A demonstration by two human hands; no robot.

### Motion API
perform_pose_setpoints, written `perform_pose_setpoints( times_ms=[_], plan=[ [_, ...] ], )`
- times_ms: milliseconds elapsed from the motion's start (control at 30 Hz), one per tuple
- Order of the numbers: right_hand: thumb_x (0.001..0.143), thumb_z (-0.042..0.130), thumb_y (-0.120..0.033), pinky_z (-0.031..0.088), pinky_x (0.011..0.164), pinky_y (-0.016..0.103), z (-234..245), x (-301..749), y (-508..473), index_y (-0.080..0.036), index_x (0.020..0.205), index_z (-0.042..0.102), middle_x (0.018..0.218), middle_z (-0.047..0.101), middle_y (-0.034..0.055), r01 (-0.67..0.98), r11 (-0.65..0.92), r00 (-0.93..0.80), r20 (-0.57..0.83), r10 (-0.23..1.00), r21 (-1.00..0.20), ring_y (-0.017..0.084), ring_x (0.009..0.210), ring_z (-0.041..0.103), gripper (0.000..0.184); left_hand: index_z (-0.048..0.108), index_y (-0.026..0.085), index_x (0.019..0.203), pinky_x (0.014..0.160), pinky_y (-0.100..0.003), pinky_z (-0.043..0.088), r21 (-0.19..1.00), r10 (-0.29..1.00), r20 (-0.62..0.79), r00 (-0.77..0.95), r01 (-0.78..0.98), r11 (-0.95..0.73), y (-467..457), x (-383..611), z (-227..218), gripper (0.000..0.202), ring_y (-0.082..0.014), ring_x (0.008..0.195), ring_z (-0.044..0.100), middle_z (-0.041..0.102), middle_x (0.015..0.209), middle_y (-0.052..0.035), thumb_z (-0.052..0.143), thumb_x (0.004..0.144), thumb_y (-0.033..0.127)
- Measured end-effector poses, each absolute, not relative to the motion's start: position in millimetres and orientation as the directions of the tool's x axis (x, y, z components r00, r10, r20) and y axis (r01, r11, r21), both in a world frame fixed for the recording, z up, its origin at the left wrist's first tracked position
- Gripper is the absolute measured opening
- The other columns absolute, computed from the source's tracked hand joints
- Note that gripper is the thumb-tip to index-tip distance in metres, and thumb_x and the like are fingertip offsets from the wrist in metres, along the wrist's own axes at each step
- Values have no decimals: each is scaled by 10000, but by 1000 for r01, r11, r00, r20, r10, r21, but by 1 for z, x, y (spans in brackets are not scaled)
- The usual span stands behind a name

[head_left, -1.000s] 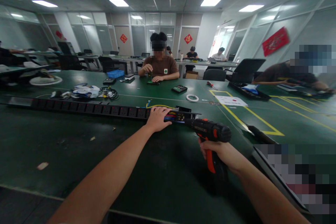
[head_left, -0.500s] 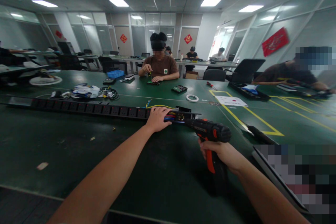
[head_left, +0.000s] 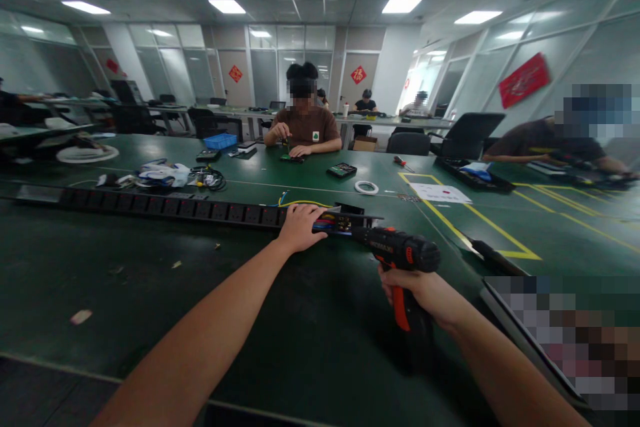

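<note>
A long black power strip (head_left: 170, 208) with a row of sockets lies across the green table. Its right end is opened up, with coloured wires (head_left: 330, 220) showing inside. My left hand (head_left: 301, 227) is closed over the strip near that end, thumb on the near side. Gripped by its handle in my right hand (head_left: 413, 287) is a black and orange cordless screwdriver (head_left: 400, 248). The tool lies nearly level, its nose pointing left at the strip's opened end. Whether its tip touches a screw is too small to tell.
Behind the strip lie bagged parts and cables (head_left: 170, 175), a roll of white tape (head_left: 366, 187) and a circuit board unit (head_left: 342, 170). At right are a paper sheet (head_left: 440, 192), a black tool (head_left: 495, 257) and a black tray (head_left: 473, 175). Co-workers sit opposite and at right.
</note>
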State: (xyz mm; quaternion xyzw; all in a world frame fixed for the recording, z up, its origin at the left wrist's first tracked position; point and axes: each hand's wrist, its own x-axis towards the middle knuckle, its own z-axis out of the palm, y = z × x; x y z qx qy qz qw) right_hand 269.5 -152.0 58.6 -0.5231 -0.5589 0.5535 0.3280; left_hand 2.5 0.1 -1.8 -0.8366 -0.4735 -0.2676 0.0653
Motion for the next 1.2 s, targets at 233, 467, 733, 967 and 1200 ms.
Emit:
perform_pose_setpoints(
  times_ms=[233,467,733,967,1200],
  plan=[
    [714,696,-316,463,611,324,58,271,-152,-184,758,642,617,605,3,216,-153,-235,-203,950,-964,190,594,573,150,547,292,1384,1128,-504,270,145,753,515,408,825,-546,0,2,-2,643,-307,1285,505,607,1375,-66,731,818,536],
    [713,722,-328,446,597,312,60,268,-154,-187,814,651,615,591,-13,174,-177,-240,-216,946,-969,178,595,558,187,546,290,1389,1129,-510,266,156,758,510,406,824,-545,0,2,-2,646,-316,1288,502,602,1368,-70,733,816,524],
    [723,793,-415,438,599,293,62,267,-155,-164,971,688,645,616,-8,135,-244,-214,-268,939,-960,165,618,564,369,550,288,1383,1129,-510,265,147,749,522,407,823,-549,0,2,-3,642,-311,1280,505,606,1368,-67,733,817,531],
    [727,831,-385,456,611,284,65,267,-159,-165,1088,686,643,633,-8,49,-304,-224,-307,925,-951,158,621,580,447,560,284,1378,1122,-513,274,138,745,527,408,825,-549,3,2,-6,658,-316,1284,506,608,1372,-73,748,802,541],
    [720,824,-411,446,574,279,64,267,-156,-161,916,715,619,619,0,73,-297,-249,-306,919,-952,157,597,569,336,559,285,1382,1122,-512,276,137,740,537,405,824,-550,4,2,-7,668,-313,1271,516,613,1368,-72,753,797,543]
  ],
)
